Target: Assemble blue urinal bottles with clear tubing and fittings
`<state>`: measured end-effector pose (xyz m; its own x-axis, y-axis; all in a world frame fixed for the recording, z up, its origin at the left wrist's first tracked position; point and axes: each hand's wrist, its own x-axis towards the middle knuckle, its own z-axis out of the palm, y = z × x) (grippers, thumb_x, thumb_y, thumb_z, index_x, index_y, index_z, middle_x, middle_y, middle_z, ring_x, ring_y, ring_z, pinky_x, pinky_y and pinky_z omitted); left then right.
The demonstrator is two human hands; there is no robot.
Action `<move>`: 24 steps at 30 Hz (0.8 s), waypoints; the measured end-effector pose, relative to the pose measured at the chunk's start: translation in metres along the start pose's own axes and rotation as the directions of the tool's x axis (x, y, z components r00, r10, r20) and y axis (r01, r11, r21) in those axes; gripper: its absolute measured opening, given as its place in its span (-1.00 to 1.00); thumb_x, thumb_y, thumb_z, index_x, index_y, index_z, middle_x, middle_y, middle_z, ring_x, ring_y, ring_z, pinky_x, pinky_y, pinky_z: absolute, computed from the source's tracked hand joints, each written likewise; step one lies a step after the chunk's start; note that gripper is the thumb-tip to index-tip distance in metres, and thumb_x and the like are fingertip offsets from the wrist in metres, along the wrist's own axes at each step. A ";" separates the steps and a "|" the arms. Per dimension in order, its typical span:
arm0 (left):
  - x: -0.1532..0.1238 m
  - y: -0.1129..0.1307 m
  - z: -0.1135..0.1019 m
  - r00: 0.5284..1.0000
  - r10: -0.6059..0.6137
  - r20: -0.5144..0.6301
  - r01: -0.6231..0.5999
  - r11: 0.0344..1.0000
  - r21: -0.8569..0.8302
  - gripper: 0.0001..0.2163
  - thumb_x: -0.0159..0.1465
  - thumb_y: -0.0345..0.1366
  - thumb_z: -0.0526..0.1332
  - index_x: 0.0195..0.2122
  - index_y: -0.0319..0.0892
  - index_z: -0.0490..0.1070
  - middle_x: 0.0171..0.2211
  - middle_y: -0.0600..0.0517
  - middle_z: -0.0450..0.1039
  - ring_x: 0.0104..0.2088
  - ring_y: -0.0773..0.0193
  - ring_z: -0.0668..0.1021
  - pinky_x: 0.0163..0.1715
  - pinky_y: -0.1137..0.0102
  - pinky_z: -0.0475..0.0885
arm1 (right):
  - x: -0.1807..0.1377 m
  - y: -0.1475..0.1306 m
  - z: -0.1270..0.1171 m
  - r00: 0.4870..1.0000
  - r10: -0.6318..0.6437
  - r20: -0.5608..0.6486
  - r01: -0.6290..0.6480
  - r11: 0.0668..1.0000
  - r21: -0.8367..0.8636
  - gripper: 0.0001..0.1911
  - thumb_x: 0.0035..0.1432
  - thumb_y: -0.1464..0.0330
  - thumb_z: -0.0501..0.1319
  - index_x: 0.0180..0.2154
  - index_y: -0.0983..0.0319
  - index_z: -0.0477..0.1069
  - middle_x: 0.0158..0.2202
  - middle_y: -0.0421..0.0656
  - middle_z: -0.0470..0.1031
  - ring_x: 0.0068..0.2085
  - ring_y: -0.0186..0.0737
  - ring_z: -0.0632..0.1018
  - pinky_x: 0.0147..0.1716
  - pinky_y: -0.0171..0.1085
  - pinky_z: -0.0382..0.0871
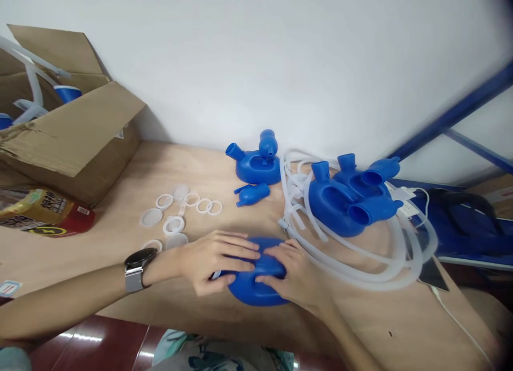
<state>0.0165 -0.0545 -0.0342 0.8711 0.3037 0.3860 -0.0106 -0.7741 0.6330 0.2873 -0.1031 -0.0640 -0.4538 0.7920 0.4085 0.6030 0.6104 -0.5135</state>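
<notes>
A round blue rubber bulb part [256, 291] lies near the table's front edge. My left hand [218, 261], with a watch on its wrist, presses down on the part's left side with its fingers wrapped over it. My right hand [294, 275] grips its right side the same way. Several white rings and caps [176, 213] lie to the left of my hands. Farther back sit a blue part with spouts [256, 165] and a small blue nozzle [252, 194].
A pile of blue spouted parts [352, 194] rests in coiled white tubing [385, 264] at the right. An open cardboard box [68, 130] stands at the back left, a red packet [44, 213] in front of it. A phone and cable [435, 277] lie at the right edge.
</notes>
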 end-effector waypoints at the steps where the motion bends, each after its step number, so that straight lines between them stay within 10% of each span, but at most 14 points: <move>1: -0.002 0.002 0.002 0.998 -0.054 -0.036 0.054 0.998 -0.014 -0.48 0.29 -0.45 0.18 0.28 -0.04 0.48 0.27 -0.09 0.50 0.35 -0.02 0.46 0.42 -0.01 0.30 | -0.001 -0.001 0.001 1.000 -0.007 -0.013 0.007 1.000 -0.014 -0.64 0.19 0.10 0.46 -0.11 0.17 0.52 -0.23 -0.13 0.73 -0.26 -0.05 0.70 -0.09 -0.03 0.45; 5: -0.006 0.006 0.013 0.910 -0.345 -0.228 0.304 0.932 -0.196 -0.69 0.41 -0.35 0.16 0.08 -0.11 0.62 0.14 -0.12 0.61 0.26 -0.05 0.54 0.29 0.04 0.43 | -0.005 -0.006 0.008 0.996 -0.009 -0.087 0.002 0.997 -0.080 -0.63 0.24 0.04 0.41 -0.11 0.17 0.54 -0.23 -0.11 0.73 -0.26 -0.04 0.71 -0.08 -0.02 0.47; 11: -0.006 -0.011 0.007 0.476 -0.799 -0.368 0.565 0.598 -0.568 -0.63 0.33 0.01 0.27 -0.07 -0.17 0.66 -0.04 -0.11 0.68 -0.01 -0.07 0.66 0.05 0.14 0.54 | 0.005 -0.021 0.021 0.979 0.095 -0.180 -0.126 0.977 -0.170 -0.64 0.28 0.01 0.34 -0.13 0.16 0.57 -0.24 -0.10 0.72 -0.27 -0.01 0.68 -0.18 -0.06 0.46; 18: -0.063 0.013 -0.031 0.179 -0.588 -0.789 0.227 0.805 -0.549 -0.51 0.36 0.12 0.18 0.07 -0.18 0.53 0.08 -0.17 0.58 0.07 -0.04 0.61 -0.06 0.20 0.56 | 0.130 -0.027 0.016 0.943 -0.326 0.062 0.325 0.871 -0.369 -0.49 0.32 -0.09 0.25 0.05 0.13 0.58 -0.07 -0.05 0.64 0.00 0.07 0.52 0.13 0.06 0.23; 24: -0.138 0.037 0.007 -0.059 -0.465 -0.883 0.423 0.790 -0.444 -0.55 0.40 0.06 0.16 0.17 -0.10 0.43 0.16 -0.15 0.49 0.06 -0.01 0.60 -0.17 0.24 0.59 | 0.268 -0.011 0.057 0.987 -0.111 0.120 0.146 0.930 -0.337 -0.46 0.50 -0.01 0.03 0.26 0.15 0.43 0.06 0.00 0.55 0.10 0.01 0.46 0.07 -0.12 0.28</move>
<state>-0.1005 -0.1286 -0.0685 -0.4799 0.8329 0.2755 0.1422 -0.2361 0.9613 0.1211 0.1033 0.0081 -0.5932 0.7151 0.3698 0.7161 0.6786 -0.1635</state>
